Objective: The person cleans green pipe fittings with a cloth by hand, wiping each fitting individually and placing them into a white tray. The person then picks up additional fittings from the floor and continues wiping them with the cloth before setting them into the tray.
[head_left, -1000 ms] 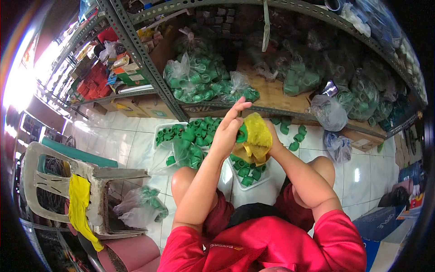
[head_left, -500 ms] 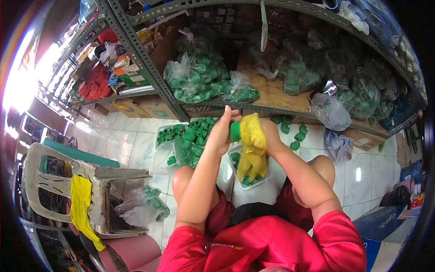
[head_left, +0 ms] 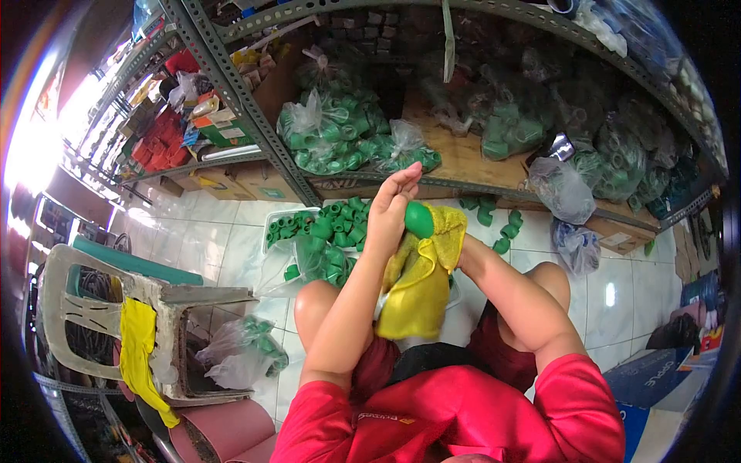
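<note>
In front of my knees, a green plastic pipe fitting (head_left: 419,220) sits between my two hands. My left hand (head_left: 388,212) is open, fingers stretched upward, its palm side against the fitting. A yellow cloth (head_left: 417,297) is wrapped partly round the fitting and hangs down below it. My right hand (head_left: 465,255) is mostly hidden by the cloth and is closed on it, gripping the fitting through the fabric. Behind the cloth, a clear tub is almost wholly covered. Beyond my left forearm, a white tray (head_left: 268,235) holds many green fittings.
Bags of green fittings (head_left: 332,131) fill the metal shelf (head_left: 478,185) ahead. Loose green elbows (head_left: 509,230) lie on the tiled floor. A worn plastic chair (head_left: 58,309) with a yellow cloth (head_left: 139,347) stands at left. A blue box (head_left: 648,382) is at right.
The fitting has turned and moved slightly right and shows more of its rounded side. My left fingers have straightened upward. The yellow cloth has swung lower and spread out.
</note>
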Motion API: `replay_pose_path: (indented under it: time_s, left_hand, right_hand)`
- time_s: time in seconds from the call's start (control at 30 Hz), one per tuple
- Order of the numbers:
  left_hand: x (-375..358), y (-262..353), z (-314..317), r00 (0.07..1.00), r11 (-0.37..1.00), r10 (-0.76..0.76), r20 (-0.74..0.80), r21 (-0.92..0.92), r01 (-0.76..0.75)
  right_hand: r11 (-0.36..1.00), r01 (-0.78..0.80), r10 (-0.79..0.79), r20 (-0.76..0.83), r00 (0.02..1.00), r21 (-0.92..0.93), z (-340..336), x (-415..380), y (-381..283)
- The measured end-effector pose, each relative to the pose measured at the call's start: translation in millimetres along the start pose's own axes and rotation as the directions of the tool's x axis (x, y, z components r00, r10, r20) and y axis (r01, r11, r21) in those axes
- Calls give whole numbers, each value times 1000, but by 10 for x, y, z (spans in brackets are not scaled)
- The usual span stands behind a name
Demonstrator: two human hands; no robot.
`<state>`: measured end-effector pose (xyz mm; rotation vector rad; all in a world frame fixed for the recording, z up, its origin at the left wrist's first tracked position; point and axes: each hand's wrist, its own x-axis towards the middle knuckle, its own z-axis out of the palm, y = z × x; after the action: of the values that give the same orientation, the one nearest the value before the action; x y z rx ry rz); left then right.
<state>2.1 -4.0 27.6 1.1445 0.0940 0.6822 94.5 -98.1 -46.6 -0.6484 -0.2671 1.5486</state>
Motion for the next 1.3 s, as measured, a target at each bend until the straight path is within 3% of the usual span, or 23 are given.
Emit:
replay_pose_path:
  time_s: [0.1, 0.13, 0.17, 0.23, 0.3, 0.4, 0.47, 0.57, 0.6, 0.63, 0.67, 0.73, 0.83, 0.87, 0.9, 0.97, 1.03, 1.07, 1.13, 1.17, 1.23, 1.27, 1.3]
  left_hand:
    - [-29, 64, -5, 999, 995, -34, 14, 92, 33]
    - [-35, 96, -16, 997, 987, -75, -3, 142, 74]
    - [-36, 119, -44, 997, 987, -74, -2, 144, 73]
    - [-47, 142, -123, 792, 826, -564, -233, -143, 546]
    - [-50, -2, -242, 800, 824, -567, -196, -150, 547]
    - [-75, 21, -130, 929, 920, -305, -212, 188, 345]
    - [-58, 15, -110, 947, 945, -284, -149, 127, 303]
    - [-19, 59, -49, 982, 978, -188, -33, 83, 191]
    - [-7, 58, -27, 995, 991, -96, 20, 99, 93]
    - [-1, 73, -3, 997, 994, -1, 73, 109, -7]
    - [-8, 99, 15, 997, 994, -2, 72, 109, -6]
    - [-20, 151, 49, 967, 970, 56, 250, 216, -112]
    - [-6, 114, -44, 983, 993, 63, 174, 85, -79]
    - [-7, 125, -49, 990, 989, 85, 110, 108, -97]
    - [-11, 143, -65, 990, 989, 85, 110, 111, -97]
    - [-29, 249, -73, 961, 967, -232, -147, -138, 212]
    - [-30, 218, -135, 951, 956, -275, -144, -149, 254]
    - [-54, 229, -121, 921, 939, -344, -182, -74, 336]
    - [-80, 224, -125, 890, 897, -399, -221, 107, 429]
    - [-84, 190, -127, 889, 896, -402, -220, 107, 431]
    - [-92, 155, -108, 962, 940, -263, -77, 203, 273]
    - [-76, 193, -112, 966, 938, -258, -26, 233, 257]
    - [-69, 219, -93, 966, 937, -258, -28, 234, 258]
  right_hand:
    - [999, -53, 52, 59, 997, 5, 221, -119, -51]
    - [764, 354, -388, 55, 920, -540, 285, -148, -41]
    - [135, 498, -682, 285, 674, -856, 346, -180, -49]
    - [-10, 406, -614, 326, 719, -914, 412, -239, -135]
    - [-462, 14, -578, 313, 754, -887, 469, -239, -113]
    - [-453, 16, -601, 318, 733, -891, 505, -243, -107]
    - [-464, -41, -588, 274, 761, -885, 410, -200, -93]
    - [-287, 94, -623, 261, 737, -953, 190, -91, -58]
    - [236, 278, -551, 107, 827, -931, 138, -61, -45]
    - [701, 327, -400, 29, 916, -633, 145, -54, -50]
    - [967, 131, -137, -12, 990, -220, 155, -59, -42]
    - [992, 47, -49, -13, 999, -113, 230, -90, -14]
    - [999, 34, -33, 17, 999, -34, 269, -72, 54]
    - [722, 377, -406, 87, 910, -580, 252, -58, 90]
    - [92, 499, -618, 344, 707, -862, 236, -48, 113]
    - [229, 457, -574, 260, 777, -860, 327, -116, 43]
    - [594, 342, -531, -36, 846, -728, 284, -89, 44]
    - [594, 342, -532, -36, 846, -728, 279, -96, 35]
    - [52, 78, -608, 30, 793, -996, 306, -130, -1]
    - [54, 76, -609, 27, 793, -996, 339, -153, -37]
    - [-316, -131, -606, 94, 790, -940, 410, -184, -119]
    - [-315, -130, -606, 93, 790, -940, 329, -139, -93]
    - [255, 214, -591, 23, 806, -943, 182, -57, -45]
